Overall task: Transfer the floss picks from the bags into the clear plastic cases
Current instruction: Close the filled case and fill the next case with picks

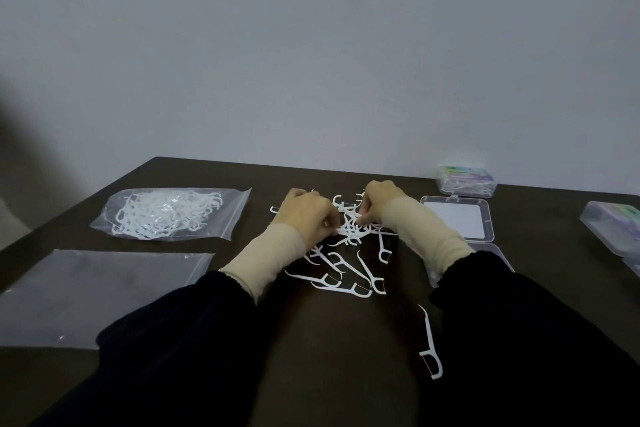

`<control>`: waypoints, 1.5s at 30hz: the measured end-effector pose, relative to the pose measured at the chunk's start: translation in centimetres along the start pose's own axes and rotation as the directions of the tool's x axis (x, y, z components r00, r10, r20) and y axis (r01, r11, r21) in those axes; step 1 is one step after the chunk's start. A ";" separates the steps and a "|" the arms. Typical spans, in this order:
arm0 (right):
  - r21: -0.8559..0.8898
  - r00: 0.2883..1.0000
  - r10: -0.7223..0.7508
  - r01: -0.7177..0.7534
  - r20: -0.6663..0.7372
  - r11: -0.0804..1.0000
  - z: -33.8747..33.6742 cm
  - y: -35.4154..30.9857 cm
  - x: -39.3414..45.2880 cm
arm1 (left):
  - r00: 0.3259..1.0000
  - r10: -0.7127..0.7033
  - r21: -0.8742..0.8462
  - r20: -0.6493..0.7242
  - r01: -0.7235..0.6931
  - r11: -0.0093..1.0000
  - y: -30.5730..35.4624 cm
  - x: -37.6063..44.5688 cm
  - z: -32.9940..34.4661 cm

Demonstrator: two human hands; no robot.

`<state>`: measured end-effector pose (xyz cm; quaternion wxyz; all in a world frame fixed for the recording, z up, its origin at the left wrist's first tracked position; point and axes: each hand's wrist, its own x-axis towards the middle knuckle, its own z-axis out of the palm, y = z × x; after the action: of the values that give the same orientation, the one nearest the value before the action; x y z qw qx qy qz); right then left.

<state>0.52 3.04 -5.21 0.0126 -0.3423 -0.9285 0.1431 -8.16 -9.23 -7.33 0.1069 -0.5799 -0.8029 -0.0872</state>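
Both your hands are down in the loose pile of floss picks (349, 236) on the counter (346, 340). Your left hand (306, 215) has its fingers curled inward and pinches at picks near the pile's middle. Your right hand (377, 206) is curled the same way, fingertips pressed into the tangle directly opposite. How many picks each hand holds cannot be told.

The open clear case (457, 218) lies just outboard of your right fingers, beyond the right wrist; its long axis runs roughly across your view. Your right hand is plainly the nearer one, so in my judgement the carry should go rightward from the pile into that case.

Most picks lie crosswise to one another; several below your fingers point toward you, and one stray pick (430, 343) lies well back near your right sleeve.

A full bag (169, 213) sits well outboard of your left fingers, with a flat empty bag (104, 291) nearer you. Two filled cases (465, 181) (613, 225) stand beyond and right of the open one.
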 end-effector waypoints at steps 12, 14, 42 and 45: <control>0.198 0.994 -0.111 0.111 -0.011 0.974 -0.6 1.3 -0.6 | 0.996 -0.089 0.032 -0.028 0.090 0.995 -0.9 -1.4 -1.6; 0.238 0.991 -0.134 0.136 -0.027 0.962 -1.0 1.8 -1.0 | 0.993 -0.109 -0.027 -0.055 0.107 0.994 -1.0 -1.5 -1.9; 0.235 0.977 -0.165 0.194 -0.137 0.952 -6.4 12.6 -12.4 | 0.983 0.006 -0.390 -0.186 -0.080 0.917 9.5 1.0 -2.4; 0.129 0.984 -0.125 0.141 -0.125 0.982 -6.3 14.4 -12.8 | 0.987 0.038 -0.365 -0.154 -0.093 0.926 10.5 1.2 -1.5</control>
<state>20.18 6.86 -2.12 0.0996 -0.2855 -0.9350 0.1852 1.54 -5.26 -5.38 0.0561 -0.6083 -0.7423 -0.2754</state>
